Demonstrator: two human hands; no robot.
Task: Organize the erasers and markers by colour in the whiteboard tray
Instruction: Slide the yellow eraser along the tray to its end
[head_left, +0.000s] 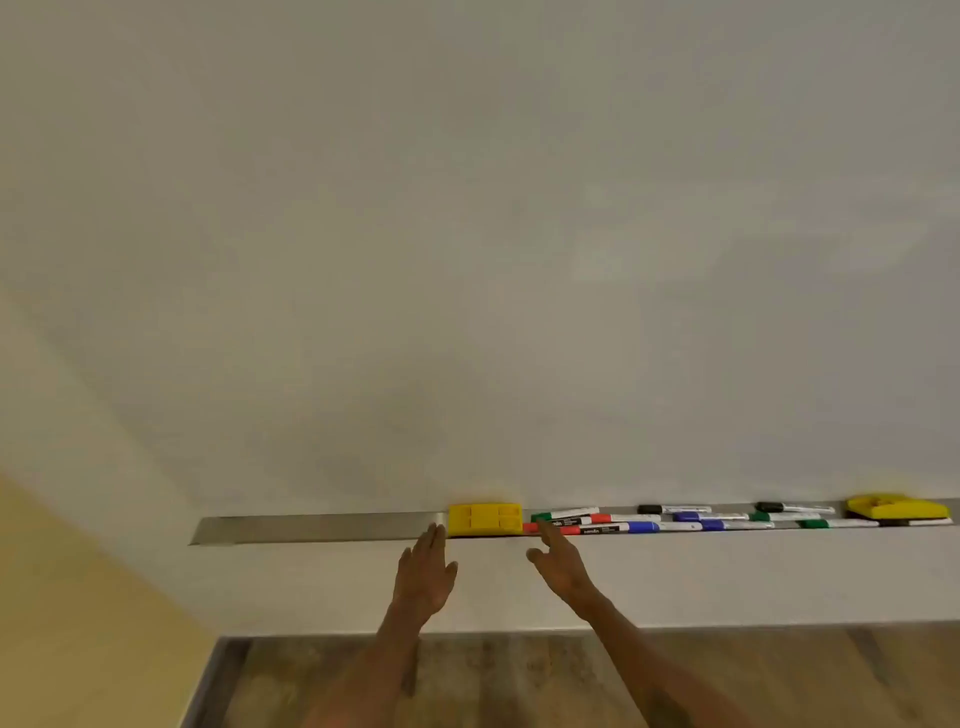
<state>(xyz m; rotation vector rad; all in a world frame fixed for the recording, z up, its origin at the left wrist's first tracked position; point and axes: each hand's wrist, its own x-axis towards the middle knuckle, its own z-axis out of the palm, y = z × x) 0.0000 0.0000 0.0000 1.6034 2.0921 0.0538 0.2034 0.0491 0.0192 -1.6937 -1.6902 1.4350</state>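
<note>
A long metal tray (311, 527) runs along the bottom of the whiteboard. A yellow eraser (484, 518) stands in it near the middle. To its right lie several markers with red (602, 518), blue (644, 527), green (761, 516) and black (649, 509) caps, mixed together. A second yellow eraser (896, 507) lies at the far right. My left hand (426, 569) is open, its fingertips at the tray edge just left of the first eraser. My right hand (558, 558) is open too, its fingers touching the red marker's left end.
The whiteboard (467, 260) fills most of the view. The tray's left half holds nothing. Below are a white wall strip and wooden floor (519, 680); a yellowish wall (78, 597) stands at the left.
</note>
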